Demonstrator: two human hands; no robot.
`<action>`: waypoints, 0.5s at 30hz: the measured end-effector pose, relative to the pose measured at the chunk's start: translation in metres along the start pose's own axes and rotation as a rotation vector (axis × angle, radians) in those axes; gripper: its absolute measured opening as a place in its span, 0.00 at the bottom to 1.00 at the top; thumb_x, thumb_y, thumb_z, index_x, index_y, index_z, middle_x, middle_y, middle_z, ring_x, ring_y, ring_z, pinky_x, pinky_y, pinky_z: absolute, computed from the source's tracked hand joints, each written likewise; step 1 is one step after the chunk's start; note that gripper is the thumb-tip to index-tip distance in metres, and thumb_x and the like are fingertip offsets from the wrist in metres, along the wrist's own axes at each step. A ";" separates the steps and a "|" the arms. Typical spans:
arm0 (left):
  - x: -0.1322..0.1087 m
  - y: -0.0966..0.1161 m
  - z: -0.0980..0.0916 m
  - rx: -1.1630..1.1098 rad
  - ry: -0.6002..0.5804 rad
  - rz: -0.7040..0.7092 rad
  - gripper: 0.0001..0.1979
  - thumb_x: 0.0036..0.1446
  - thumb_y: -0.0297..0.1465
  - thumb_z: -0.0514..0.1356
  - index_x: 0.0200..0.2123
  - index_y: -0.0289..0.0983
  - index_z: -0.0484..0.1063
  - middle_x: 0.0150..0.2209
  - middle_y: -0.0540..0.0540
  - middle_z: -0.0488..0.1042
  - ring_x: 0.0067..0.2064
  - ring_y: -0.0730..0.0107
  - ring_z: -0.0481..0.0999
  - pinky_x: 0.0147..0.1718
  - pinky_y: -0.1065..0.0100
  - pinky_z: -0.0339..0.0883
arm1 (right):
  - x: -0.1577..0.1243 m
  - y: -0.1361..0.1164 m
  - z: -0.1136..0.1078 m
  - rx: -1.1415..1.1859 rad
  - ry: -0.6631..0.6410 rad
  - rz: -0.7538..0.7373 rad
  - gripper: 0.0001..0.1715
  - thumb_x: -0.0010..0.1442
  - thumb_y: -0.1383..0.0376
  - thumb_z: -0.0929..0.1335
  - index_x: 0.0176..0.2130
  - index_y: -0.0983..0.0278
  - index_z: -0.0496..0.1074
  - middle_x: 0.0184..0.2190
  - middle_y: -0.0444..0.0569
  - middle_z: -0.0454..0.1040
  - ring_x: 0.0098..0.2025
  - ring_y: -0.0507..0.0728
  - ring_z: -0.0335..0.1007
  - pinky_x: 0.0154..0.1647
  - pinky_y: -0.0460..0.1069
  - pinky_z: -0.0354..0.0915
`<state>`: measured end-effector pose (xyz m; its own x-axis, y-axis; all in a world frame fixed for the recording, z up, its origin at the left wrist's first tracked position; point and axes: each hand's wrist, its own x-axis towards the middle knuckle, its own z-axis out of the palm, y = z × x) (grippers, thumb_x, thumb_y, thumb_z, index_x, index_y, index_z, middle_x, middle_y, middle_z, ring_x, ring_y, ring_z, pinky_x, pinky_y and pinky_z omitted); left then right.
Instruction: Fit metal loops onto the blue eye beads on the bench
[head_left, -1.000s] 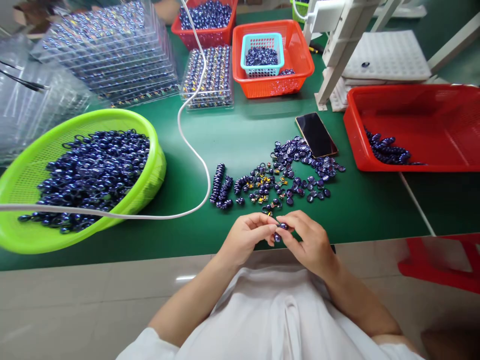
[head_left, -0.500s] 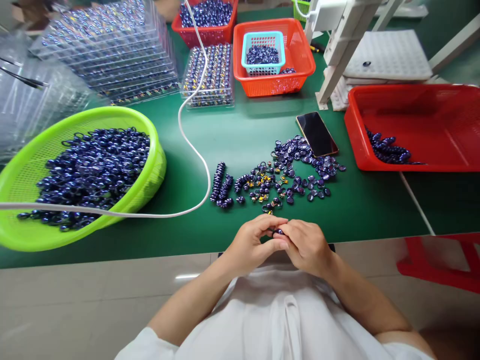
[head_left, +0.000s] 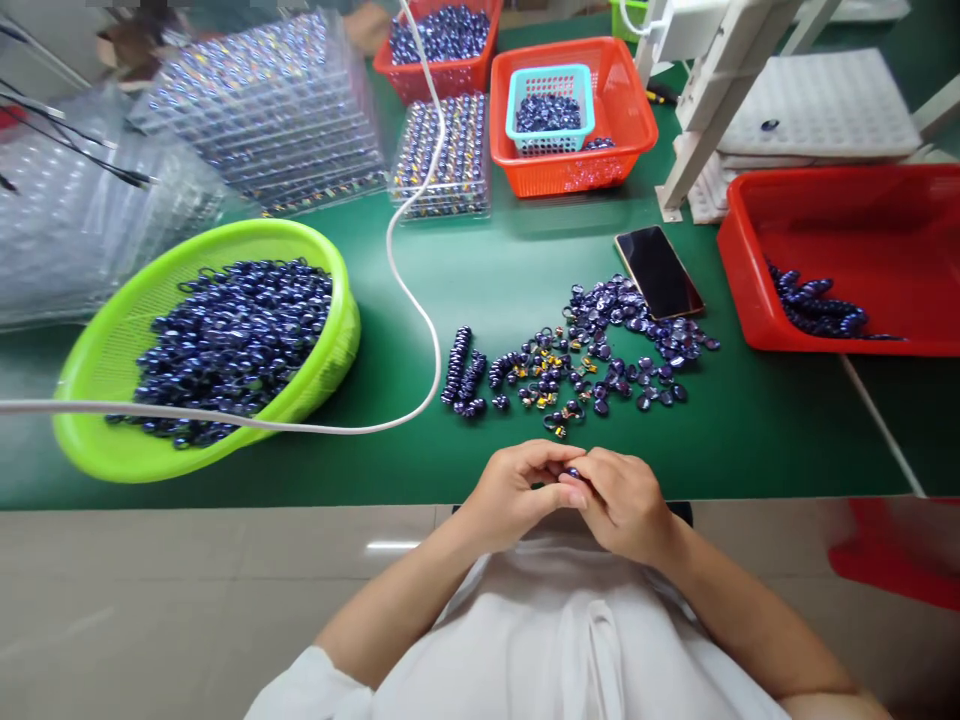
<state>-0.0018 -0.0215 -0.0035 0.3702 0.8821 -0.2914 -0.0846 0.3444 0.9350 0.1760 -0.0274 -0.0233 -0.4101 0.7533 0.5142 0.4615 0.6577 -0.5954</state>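
Note:
My left hand and my right hand meet at the near edge of the green table, fingers curled together around a small dark blue shiny piece. Only a sliver of that piece shows between the fingertips. Just beyond my hands lies a loose scatter of dark blue pieces, some with yellow bits. Left of that scatter lie short stacked rows of the same pieces.
A lime green basket of blue pieces sits at left, with a white cable running across it. A phone, a red bin, orange baskets and clear tray stacks stand farther back.
My hands drew closer together and slightly toward my body, fingers now closed tightly over the small piece. The view has shifted, so the table's contents sit further right in the picture.

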 end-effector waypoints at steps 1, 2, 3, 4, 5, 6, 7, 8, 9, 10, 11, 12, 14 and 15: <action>0.000 -0.001 -0.001 -0.018 0.019 -0.015 0.21 0.46 0.33 0.74 0.44 0.34 0.80 0.37 0.43 0.78 0.37 0.66 0.77 0.38 0.66 0.74 | 0.001 0.000 0.001 0.015 -0.009 0.012 0.04 0.66 0.70 0.64 0.40 0.63 0.68 0.27 0.47 0.73 0.27 0.54 0.70 0.28 0.48 0.66; -0.001 0.000 -0.003 -0.018 0.037 -0.021 0.22 0.45 0.33 0.74 0.45 0.34 0.79 0.37 0.43 0.78 0.36 0.67 0.77 0.38 0.66 0.74 | 0.003 0.000 0.002 0.034 -0.024 0.026 0.05 0.66 0.70 0.64 0.42 0.64 0.68 0.28 0.48 0.74 0.28 0.54 0.71 0.28 0.48 0.67; -0.002 0.001 -0.005 -0.001 0.052 -0.020 0.23 0.44 0.34 0.74 0.45 0.34 0.79 0.37 0.43 0.78 0.36 0.67 0.77 0.38 0.66 0.74 | 0.005 -0.001 0.003 0.059 -0.049 0.039 0.07 0.66 0.71 0.63 0.44 0.64 0.68 0.30 0.49 0.74 0.30 0.55 0.72 0.30 0.49 0.69; -0.003 0.004 -0.008 0.028 0.066 -0.008 0.23 0.44 0.34 0.74 0.45 0.34 0.79 0.37 0.43 0.78 0.36 0.66 0.77 0.38 0.66 0.75 | 0.008 -0.002 0.004 0.088 -0.083 0.050 0.10 0.67 0.71 0.63 0.47 0.64 0.68 0.33 0.50 0.75 0.33 0.56 0.74 0.33 0.50 0.71; -0.005 0.008 -0.011 0.064 0.081 0.012 0.23 0.44 0.34 0.74 0.45 0.34 0.80 0.38 0.42 0.78 0.37 0.66 0.77 0.38 0.66 0.75 | 0.010 -0.004 0.004 0.119 -0.120 0.054 0.13 0.67 0.71 0.62 0.51 0.63 0.67 0.36 0.52 0.76 0.36 0.57 0.75 0.36 0.51 0.72; -0.008 0.013 -0.016 0.106 0.099 0.037 0.23 0.44 0.34 0.74 0.45 0.35 0.80 0.39 0.42 0.79 0.37 0.66 0.77 0.38 0.66 0.75 | 0.013 -0.005 0.004 0.150 -0.157 0.052 0.17 0.67 0.71 0.62 0.55 0.63 0.65 0.40 0.53 0.77 0.40 0.58 0.75 0.39 0.52 0.73; -0.011 0.019 -0.021 0.150 0.126 0.066 0.21 0.45 0.34 0.74 0.44 0.35 0.80 0.40 0.41 0.79 0.37 0.65 0.78 0.38 0.66 0.75 | 0.015 -0.007 0.003 0.175 -0.185 0.048 0.21 0.68 0.71 0.62 0.59 0.62 0.63 0.43 0.53 0.76 0.43 0.58 0.75 0.42 0.53 0.74; -0.015 0.027 -0.027 0.193 0.165 0.093 0.19 0.46 0.34 0.73 0.43 0.35 0.81 0.40 0.41 0.80 0.36 0.65 0.78 0.37 0.66 0.75 | 0.016 -0.008 0.001 0.194 -0.198 0.043 0.24 0.68 0.71 0.62 0.62 0.62 0.60 0.45 0.54 0.76 0.45 0.58 0.75 0.44 0.53 0.74; -0.019 0.035 -0.035 0.245 0.224 0.123 0.16 0.47 0.34 0.73 0.41 0.36 0.81 0.39 0.42 0.81 0.36 0.66 0.78 0.37 0.66 0.75 | 0.017 -0.009 -0.001 0.206 -0.194 0.044 0.27 0.68 0.70 0.63 0.64 0.62 0.57 0.45 0.53 0.76 0.45 0.58 0.75 0.45 0.53 0.74; -0.024 0.044 -0.045 0.304 0.309 0.152 0.14 0.48 0.33 0.72 0.39 0.36 0.82 0.38 0.43 0.81 0.35 0.66 0.78 0.37 0.67 0.75 | 0.018 -0.008 -0.004 0.210 -0.176 0.057 0.29 0.68 0.70 0.63 0.66 0.62 0.55 0.45 0.53 0.76 0.44 0.57 0.75 0.45 0.53 0.74; -0.028 0.053 -0.056 0.354 0.422 0.182 0.13 0.48 0.33 0.72 0.38 0.37 0.82 0.36 0.44 0.81 0.35 0.66 0.78 0.38 0.66 0.76 | 0.018 -0.006 -0.007 0.202 -0.147 0.083 0.30 0.68 0.69 0.64 0.66 0.61 0.55 0.44 0.52 0.76 0.43 0.57 0.75 0.45 0.53 0.74; -0.032 0.062 -0.071 0.407 0.563 0.230 0.12 0.49 0.34 0.72 0.38 0.38 0.82 0.36 0.46 0.81 0.35 0.66 0.79 0.38 0.66 0.76 | 0.017 -0.004 -0.011 0.182 -0.110 0.119 0.30 0.68 0.69 0.64 0.66 0.61 0.56 0.43 0.52 0.77 0.42 0.56 0.76 0.45 0.52 0.74; -0.040 0.078 -0.106 0.528 0.872 0.328 0.12 0.50 0.35 0.71 0.39 0.39 0.81 0.34 0.49 0.81 0.34 0.66 0.78 0.38 0.65 0.76 | 0.014 0.005 -0.018 0.114 -0.025 0.203 0.25 0.68 0.69 0.65 0.62 0.60 0.62 0.41 0.50 0.77 0.40 0.55 0.76 0.44 0.51 0.73; -0.042 0.084 -0.126 0.607 1.010 0.384 0.14 0.51 0.36 0.71 0.41 0.39 0.81 0.36 0.50 0.81 0.36 0.65 0.79 0.41 0.62 0.76 | 0.013 0.010 -0.022 0.069 0.017 0.245 0.22 0.67 0.69 0.65 0.60 0.59 0.65 0.40 0.49 0.78 0.39 0.55 0.76 0.44 0.51 0.73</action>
<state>-0.1412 0.0107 0.0616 -0.4859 0.8380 0.2483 0.5115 0.0423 0.8582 0.1925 -0.0114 -0.0088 -0.2786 0.8906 0.3595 0.4902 0.4538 -0.7442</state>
